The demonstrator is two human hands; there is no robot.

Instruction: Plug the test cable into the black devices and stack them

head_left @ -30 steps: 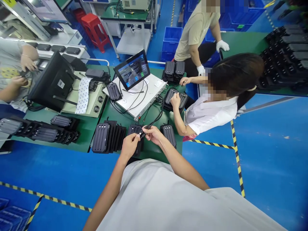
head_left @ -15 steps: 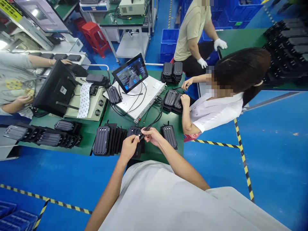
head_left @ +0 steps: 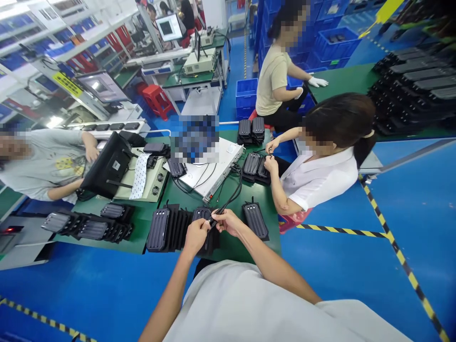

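My left hand (head_left: 197, 234) and my right hand (head_left: 228, 222) meet above the near edge of the green table, fingertips almost touching. Black cables (head_left: 233, 192) run from the white box (head_left: 210, 178) into my right hand, which is closed around their ends. A small dark plug shows between both hands, pinched by my left fingers; its fine shape is hidden. Under the hands lies a black ribbed case like a power bank (head_left: 202, 213), partly covered. Left of it stands a row of such cases (head_left: 158, 230). Another ribbed case (head_left: 255, 221) lies to the right.
A screen (head_left: 195, 137), blurred out, stands on the white box. At the right, a co-worker in white (head_left: 320, 171) handles black cases (head_left: 252, 164). Another person (head_left: 53, 164) sits left behind a black monitor (head_left: 107, 166). More cases (head_left: 93, 229) lie on the left table.
The view has tilted up, so the table sits lower and more of the room shows. My hands keep hold of the cables with little change. The co-worker's hands at right have come together.
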